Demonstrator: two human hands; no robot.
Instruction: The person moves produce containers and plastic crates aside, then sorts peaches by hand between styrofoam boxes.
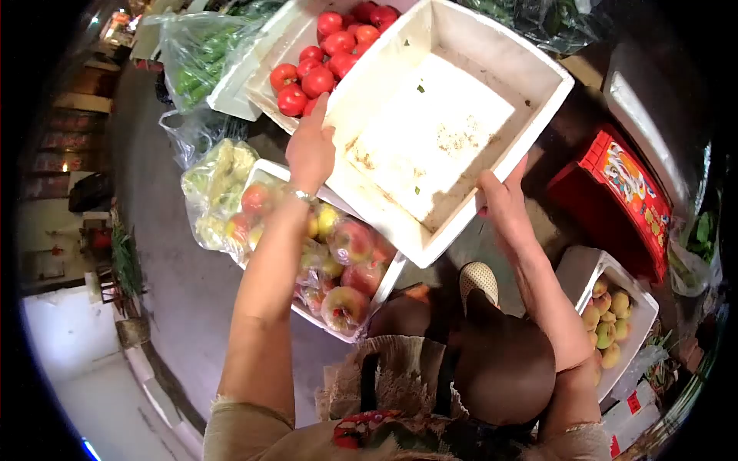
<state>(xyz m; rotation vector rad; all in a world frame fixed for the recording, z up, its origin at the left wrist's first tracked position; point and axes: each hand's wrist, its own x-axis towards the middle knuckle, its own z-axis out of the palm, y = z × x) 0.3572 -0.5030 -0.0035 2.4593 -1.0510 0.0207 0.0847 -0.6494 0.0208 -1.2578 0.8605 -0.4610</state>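
Note:
Both my hands hold a white foam box (461, 54), tilted so that I look down into it. Its inside shows brown dirt stains and a few scraps of green leaf. My left hand (313, 150) grips the box's left wall, fingers partly hidden beside the tomatoes. On the right wall, my right hand (503, 200) has its thumb over the rim and its other fingers mostly hidden outside. Behind the box's upper left side, red tomatoes (317, 81) lie in another white foam box (234, 91). Below my left hand are apples (351, 243), some wrapped in clear plastic.
Bagged green vegetables (201, 65) stand at the upper left, pale bagged produce (223, 192) beside the apples. At right are a red printed carton (626, 192) and a foam box (638, 311) of yellow-green fruit (607, 315). My shoe (478, 280) is on the floor below the held box.

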